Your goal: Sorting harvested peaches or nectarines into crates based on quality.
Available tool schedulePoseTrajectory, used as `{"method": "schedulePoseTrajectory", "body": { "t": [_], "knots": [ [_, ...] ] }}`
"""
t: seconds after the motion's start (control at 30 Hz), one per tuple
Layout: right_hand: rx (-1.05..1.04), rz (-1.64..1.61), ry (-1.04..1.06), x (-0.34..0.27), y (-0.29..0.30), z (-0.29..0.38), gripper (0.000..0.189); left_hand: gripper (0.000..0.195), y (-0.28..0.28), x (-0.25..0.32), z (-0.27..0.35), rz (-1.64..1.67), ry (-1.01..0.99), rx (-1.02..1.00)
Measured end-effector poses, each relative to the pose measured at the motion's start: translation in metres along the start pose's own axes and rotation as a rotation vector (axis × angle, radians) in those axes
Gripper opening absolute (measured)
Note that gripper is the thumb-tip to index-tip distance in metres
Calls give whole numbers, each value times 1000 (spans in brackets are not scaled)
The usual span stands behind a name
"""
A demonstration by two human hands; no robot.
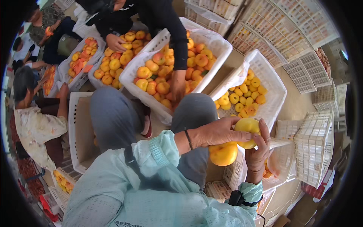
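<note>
Two yellow flat peaches are held off to the right, over my knee. My left hand (218, 133) reaches across with a dark band on its wrist; its fingers lie on the upper peach (247, 131), and the lower peach (223, 153) sits beneath its palm. From the right, my right hand (258, 150) grips the upper peach too. Behind them stands a white plastic crate (273, 85) with smaller yellow peaches (244, 95) inside. A lined crate of orange-yellow peaches (163, 85) is in front of my knees.
A co-worker's hand (178, 85) reaches into the lined crate, the other (116, 43) rests on peaches beside it. An open white crate (74, 133) stands at my left, near a seated person (39, 122). Stacked crates (272, 25) rise at upper right, with more crates (313, 147) at right.
</note>
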State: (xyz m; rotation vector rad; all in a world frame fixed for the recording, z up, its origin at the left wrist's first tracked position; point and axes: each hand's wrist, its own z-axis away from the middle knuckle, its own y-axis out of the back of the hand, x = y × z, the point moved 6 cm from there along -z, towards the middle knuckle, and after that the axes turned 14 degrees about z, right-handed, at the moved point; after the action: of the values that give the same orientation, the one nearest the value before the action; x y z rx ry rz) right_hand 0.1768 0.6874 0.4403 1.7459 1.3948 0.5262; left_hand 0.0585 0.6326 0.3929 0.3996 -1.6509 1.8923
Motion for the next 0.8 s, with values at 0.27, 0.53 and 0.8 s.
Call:
{"method": "schedulePoseTrajectory", "body": {
  "t": [0.27,0.53,0.8],
  "knots": [
    [-109,-27,41,-78,-26,-30,47,45,35,76,213,159,-448,106],
    [-252,234,231,-96,-108,-23,40,36,259,-8,499,386,-870,1045],
    [-130,271,285,-153,-107,-59,41,46,461,-156,575,606,-905,1606]
  ]
}}
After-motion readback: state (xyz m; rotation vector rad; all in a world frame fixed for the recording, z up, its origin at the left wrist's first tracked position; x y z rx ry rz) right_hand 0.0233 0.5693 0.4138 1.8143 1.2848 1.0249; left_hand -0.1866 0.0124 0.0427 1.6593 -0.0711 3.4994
